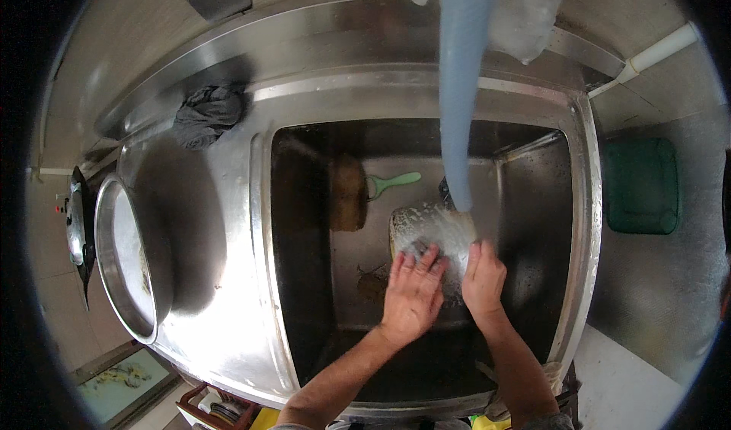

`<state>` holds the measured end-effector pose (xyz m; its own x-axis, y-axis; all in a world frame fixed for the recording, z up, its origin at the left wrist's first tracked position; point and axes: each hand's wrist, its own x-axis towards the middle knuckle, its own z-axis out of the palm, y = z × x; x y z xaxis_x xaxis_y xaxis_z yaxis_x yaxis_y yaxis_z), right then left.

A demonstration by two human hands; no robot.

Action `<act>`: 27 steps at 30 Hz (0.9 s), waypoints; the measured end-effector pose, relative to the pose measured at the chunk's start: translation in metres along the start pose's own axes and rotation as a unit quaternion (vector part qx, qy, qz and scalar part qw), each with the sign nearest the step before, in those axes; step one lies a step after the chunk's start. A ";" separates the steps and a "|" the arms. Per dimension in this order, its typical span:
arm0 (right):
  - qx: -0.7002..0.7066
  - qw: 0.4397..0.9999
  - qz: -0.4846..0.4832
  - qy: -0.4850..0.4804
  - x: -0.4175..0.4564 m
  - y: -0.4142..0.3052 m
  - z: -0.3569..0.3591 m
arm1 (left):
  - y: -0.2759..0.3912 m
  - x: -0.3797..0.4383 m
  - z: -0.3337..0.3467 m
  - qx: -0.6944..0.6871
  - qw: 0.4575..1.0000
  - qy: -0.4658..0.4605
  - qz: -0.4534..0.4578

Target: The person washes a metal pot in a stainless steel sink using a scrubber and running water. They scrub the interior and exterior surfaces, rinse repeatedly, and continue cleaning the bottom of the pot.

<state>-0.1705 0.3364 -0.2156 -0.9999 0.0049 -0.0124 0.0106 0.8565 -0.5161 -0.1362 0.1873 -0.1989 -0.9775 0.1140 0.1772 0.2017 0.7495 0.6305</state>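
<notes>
In the head view a flat soapy panel (437, 224), smeared with white foam, is tilted inside the steel sink (480, 327). My left hand (412, 296) presses a grey scourer (418, 248), seemingly steel wool, against its face; the fingers hide most of the scourer. At the panel's right edge, the fingers of my right hand (484, 278) are closed on the rim. Just above the panel hangs the end of a pale blue hose (460, 121). A light green peeler (397, 184) lies on the sink floor, beside a brown block (348, 193) at the left wall.
Brown scraps (372, 284) lie left of my left hand. On the left drainboard stand a round metal basin (163, 276) and a crumpled dark cloth (210, 113). A green plastic basket (642, 187) sits beyond the sink's right rim. Translucent plastic bags (525, 18) hang behind the hose.
</notes>
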 end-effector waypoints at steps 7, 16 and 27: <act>-0.014 0.999 -0.028 -0.010 -0.002 -0.009 0.000 | -0.084 0.078 0.027 -0.070 0.960 -0.100 -0.251; -0.009 1.000 -0.020 -0.022 -0.005 -0.012 0.001 | -0.100 0.082 0.023 -0.009 0.955 -0.194 -0.223; -0.019 1.000 -0.007 -0.013 -0.002 -0.003 -0.003 | -0.039 0.078 0.017 -0.053 0.957 -0.129 -0.255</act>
<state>-0.1686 0.3354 -0.2119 -0.9994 -0.0203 -0.0277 -0.0043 0.8750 -0.4840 -0.2216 0.1781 -0.2224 -0.9300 -0.0824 -0.3581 -0.3148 0.6813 0.6608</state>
